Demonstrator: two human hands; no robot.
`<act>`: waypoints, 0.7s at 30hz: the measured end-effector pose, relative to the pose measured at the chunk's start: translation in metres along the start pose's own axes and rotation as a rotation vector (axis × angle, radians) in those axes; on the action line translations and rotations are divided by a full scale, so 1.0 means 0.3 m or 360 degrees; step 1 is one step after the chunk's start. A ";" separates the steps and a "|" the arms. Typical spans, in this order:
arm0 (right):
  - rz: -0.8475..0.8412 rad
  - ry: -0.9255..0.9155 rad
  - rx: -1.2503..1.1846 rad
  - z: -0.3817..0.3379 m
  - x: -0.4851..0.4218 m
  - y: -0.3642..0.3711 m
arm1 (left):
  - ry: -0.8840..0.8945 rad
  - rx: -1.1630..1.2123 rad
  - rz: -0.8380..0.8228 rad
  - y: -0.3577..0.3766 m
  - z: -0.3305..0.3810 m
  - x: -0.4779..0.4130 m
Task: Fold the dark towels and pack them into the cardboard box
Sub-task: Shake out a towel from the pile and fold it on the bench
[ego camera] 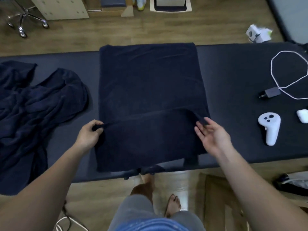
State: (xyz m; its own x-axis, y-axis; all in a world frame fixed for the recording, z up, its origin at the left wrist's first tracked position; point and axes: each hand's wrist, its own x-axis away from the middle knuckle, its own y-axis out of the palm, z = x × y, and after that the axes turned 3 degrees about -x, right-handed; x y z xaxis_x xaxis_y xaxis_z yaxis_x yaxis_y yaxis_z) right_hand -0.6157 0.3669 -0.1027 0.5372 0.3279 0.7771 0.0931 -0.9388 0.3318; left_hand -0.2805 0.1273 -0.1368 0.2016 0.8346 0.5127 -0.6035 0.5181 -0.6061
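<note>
A dark navy towel [150,84] is seen spread flat across the middle of the frame. Its far edge is squared off at top centre, and its near edge is draped over the front of the table [233,72]. A ridge is raised across its lower part, pinched up at lower left by the left hand [88,135] and at lower right by the right hand [213,135]. More dark towels [38,107] are heaped at the left, crumpled and unfolded. What looks like the cardboard box [220,197] is glimpsed at lower right, blurred.

Dim, soft indoor light; wide-angle bowing, blurred edges.
</note>
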 end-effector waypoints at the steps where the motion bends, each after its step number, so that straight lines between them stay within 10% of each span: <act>1: -0.0044 0.0018 0.0099 -0.018 -0.041 0.014 | -0.0055 0.0044 -0.0021 -0.003 -0.008 -0.004; 9: 0.0010 -0.0529 0.2414 -0.096 -0.212 0.095 | -0.0099 0.0110 -0.0240 -0.020 0.021 -0.057; 21: -0.0366 -0.0320 0.2756 -0.144 -0.230 0.079 | -0.0440 0.0838 -0.0466 -0.037 0.014 -0.004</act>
State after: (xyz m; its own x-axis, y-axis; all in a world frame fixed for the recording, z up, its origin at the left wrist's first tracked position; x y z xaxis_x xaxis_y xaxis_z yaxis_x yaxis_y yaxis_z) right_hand -0.6869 0.3266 -0.1255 0.4595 0.5664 0.6841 0.8074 0.0545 -0.5874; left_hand -0.2772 0.1197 -0.1283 0.2514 0.5579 0.7909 -0.8645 0.4968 -0.0757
